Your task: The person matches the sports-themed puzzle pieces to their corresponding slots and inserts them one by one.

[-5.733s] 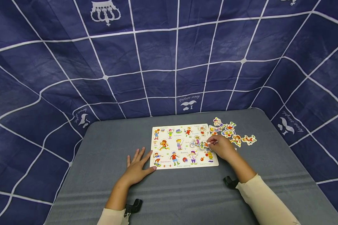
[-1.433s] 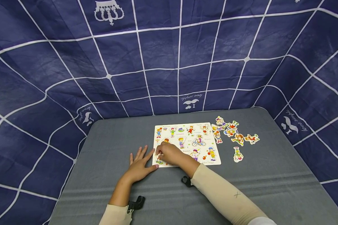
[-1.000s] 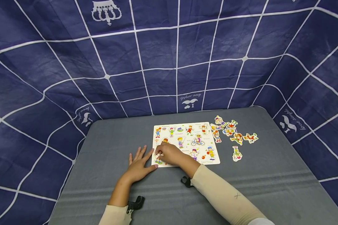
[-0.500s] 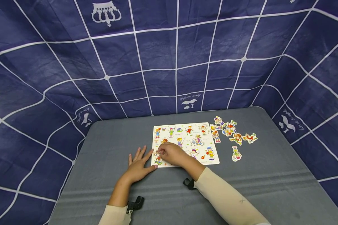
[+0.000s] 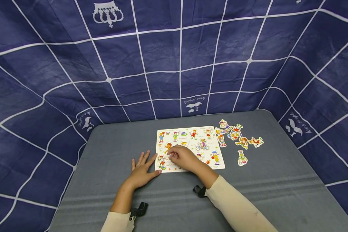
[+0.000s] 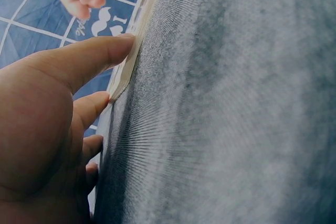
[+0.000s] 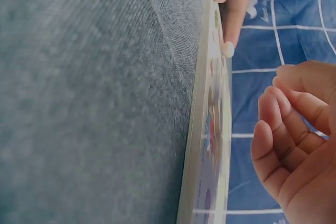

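A white picture puzzle board [image 5: 215,145] printed with sports figures lies on the grey table. My left hand [image 5: 140,173] rests flat with fingers spread, its thumb and index fingertip at the board's left edge; in the left wrist view the thumb [image 6: 100,59] meets the rim. At the board's lower left corner lies a skateboarder puzzle piece [image 5: 161,162]. Just right of it, my right hand [image 5: 188,159] hovers over the board, covering part of the lower row. Its fingers [image 7: 262,135] are loosely bent with nothing between them in the right wrist view.
Several loose figure pieces [image 5: 235,136] lie clustered off the board's right side, some overlapping. One piece [image 5: 242,158] lies apart, nearer the front. A blue curtain with white lines [image 5: 162,83] rises behind the table's far edge.
My right hand carried a piece from the board's right side to the lower left corner, let go of it there and drew back up and right. My left hand stayed put.
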Motion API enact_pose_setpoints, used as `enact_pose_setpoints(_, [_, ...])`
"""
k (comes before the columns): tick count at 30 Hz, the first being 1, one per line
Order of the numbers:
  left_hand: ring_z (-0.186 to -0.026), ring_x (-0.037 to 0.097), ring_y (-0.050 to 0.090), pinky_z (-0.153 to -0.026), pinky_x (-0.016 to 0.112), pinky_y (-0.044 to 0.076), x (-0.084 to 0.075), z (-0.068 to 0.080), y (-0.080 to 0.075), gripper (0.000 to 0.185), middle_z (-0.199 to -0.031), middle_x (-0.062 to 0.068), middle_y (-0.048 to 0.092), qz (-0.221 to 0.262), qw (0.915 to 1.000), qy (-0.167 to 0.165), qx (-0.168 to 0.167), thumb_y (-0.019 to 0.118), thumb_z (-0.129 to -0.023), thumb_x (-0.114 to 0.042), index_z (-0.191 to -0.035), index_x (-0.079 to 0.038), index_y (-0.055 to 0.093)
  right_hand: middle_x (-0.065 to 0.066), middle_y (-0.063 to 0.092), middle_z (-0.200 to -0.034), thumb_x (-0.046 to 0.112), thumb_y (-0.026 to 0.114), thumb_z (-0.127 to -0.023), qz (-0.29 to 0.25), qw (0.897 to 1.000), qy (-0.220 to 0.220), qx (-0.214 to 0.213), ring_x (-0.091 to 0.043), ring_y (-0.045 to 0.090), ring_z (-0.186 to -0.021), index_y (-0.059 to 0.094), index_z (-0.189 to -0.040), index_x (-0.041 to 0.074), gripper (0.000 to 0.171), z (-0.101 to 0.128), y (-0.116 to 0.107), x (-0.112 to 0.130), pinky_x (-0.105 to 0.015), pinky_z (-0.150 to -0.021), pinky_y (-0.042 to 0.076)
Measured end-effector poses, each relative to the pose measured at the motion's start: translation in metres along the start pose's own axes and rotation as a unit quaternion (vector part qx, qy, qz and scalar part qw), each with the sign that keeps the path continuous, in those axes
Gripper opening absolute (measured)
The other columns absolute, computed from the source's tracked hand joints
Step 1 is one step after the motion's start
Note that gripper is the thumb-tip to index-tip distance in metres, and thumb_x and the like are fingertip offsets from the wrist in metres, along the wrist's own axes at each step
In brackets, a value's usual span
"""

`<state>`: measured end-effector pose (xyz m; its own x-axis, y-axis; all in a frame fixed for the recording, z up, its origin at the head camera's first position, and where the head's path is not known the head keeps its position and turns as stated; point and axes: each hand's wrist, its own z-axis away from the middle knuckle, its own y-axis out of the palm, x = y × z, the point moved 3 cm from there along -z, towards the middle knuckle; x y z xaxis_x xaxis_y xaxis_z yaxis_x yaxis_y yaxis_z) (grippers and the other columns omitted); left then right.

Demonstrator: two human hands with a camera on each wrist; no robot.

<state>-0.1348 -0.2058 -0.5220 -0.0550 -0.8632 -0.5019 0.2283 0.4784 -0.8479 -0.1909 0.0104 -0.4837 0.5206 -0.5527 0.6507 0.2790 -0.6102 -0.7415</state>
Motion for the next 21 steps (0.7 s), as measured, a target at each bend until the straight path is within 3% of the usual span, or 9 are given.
enact_pose_setpoints(10, [-0.16,0.036,-0.002,-0.119,0.071,-0.012,0.002,-0.001,0.001,0.081,-0.172,0.009,0.011,0.002,1.0,-0.003,0.002,0.064,-0.09,-0.062,-0.159,-0.032,0.033,0.006,0.064,-0.09,0.015,0.069,-0.095,-0.083,0.995,0.03,-0.045,-0.005,0.056,-0.077,0.074,-0.109,0.009,0.016,0.011,-0.013,-0.016,-0.021,-0.072,0.05])
enact_pose_setpoints(21, [-0.16,0.036,-0.002,-0.119,0.071,-0.013,0.003,-0.001,0.001,0.082,-0.172,0.009,0.011,0.004,1.0,-0.003,0.005,0.064,-0.09,-0.063,-0.16,-0.031,0.033,0.006,0.065,-0.091,0.018,0.069,-0.096,-0.116,0.986,0.088,-0.077,-0.007,0.058,-0.077,0.074,-0.108,0.012,0.015,0.027,-0.027,-0.029,-0.021,-0.07,0.05])
